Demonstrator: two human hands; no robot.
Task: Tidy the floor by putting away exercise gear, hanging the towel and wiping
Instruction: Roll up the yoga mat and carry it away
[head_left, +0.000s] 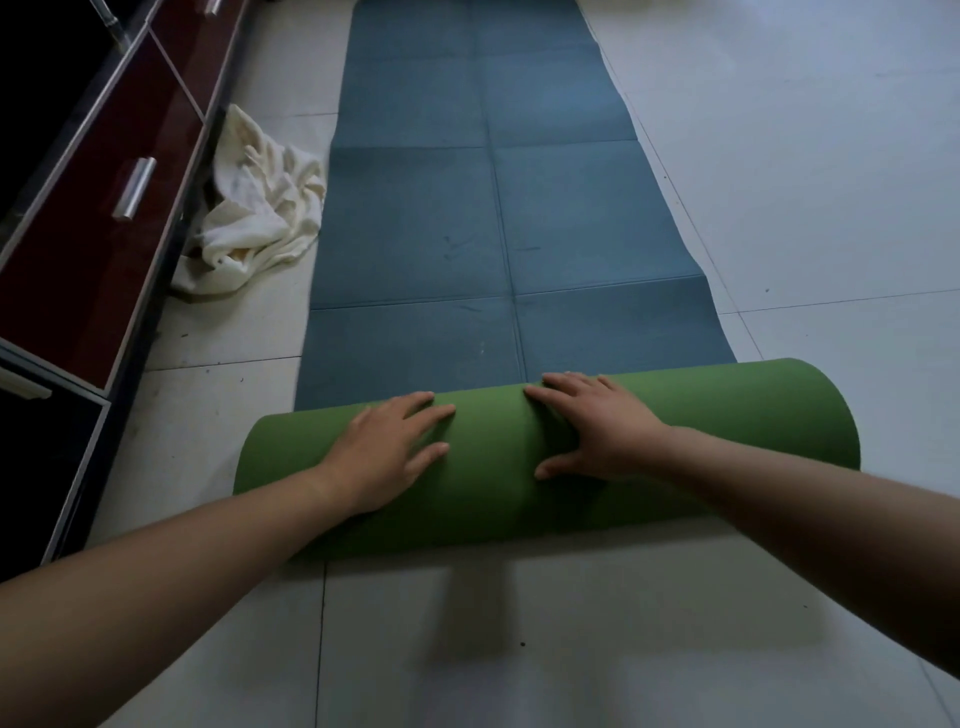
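At the near end of the mat (467, 208), low in the head view: the left hand (389, 447) and the right hand (592, 431) lie palm-down on top of the green roll (727, 441). Their fingers are straight and spread, pressing rather than gripping, and neither hand closes round anything. The hands sit side by side near the roll's middle, the left toward 9 o'clock and the right toward 3 o'clock, with fingertips aimed at 12 o'clock. The roll's long axis runs from 9 to 3 o'clock, slightly tilted, so that its right end lies farther from the person than its left. The mat's unrolled blue length runs from the roll toward 12 o'clock, flat on the tiled floor (779, 156), and leaves the top of the view. The coming push therefore appears to go toward 12 o'clock, square to the roll's axis. The tilt suggests the left side must gain ground for the roll to track straight. The towel (260, 208) lies crumpled at 10 o'clock, just beside the mat's left edge and against the dark red cabinet (93, 249), nearer the left hand.
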